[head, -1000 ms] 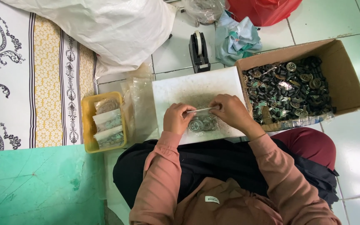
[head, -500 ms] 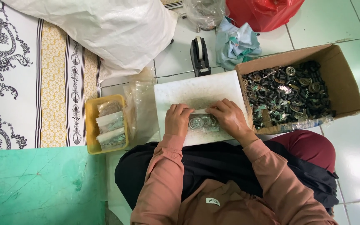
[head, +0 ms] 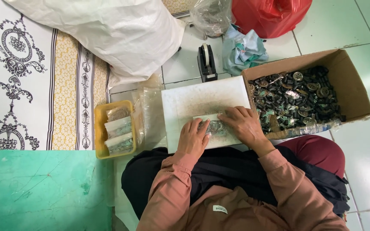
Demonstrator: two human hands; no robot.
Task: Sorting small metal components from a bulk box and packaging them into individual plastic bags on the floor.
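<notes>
A small clear plastic bag of round metal parts (head: 213, 126) lies on a white board (head: 202, 100) across my lap. My left hand (head: 193, 137) presses on the bag's left end with its fingers flat. My right hand (head: 243, 124) lies over the bag's right end, fingers spread on it. Both hands touch the bag and hold it down against the board.
An open cardboard box (head: 352, 92) full of dark metal parts stands to the right. A yellow tray (head: 100, 130) with filled small bags sits to the left, beside a stack of clear bags (head: 148, 113). A black tape dispenser (head: 206, 62), white sack (head: 108, 34) and red bag (head: 268, 15) lie beyond.
My hands held the small bag up by its top edge; they have since lowered it and now press it flat on the board.
</notes>
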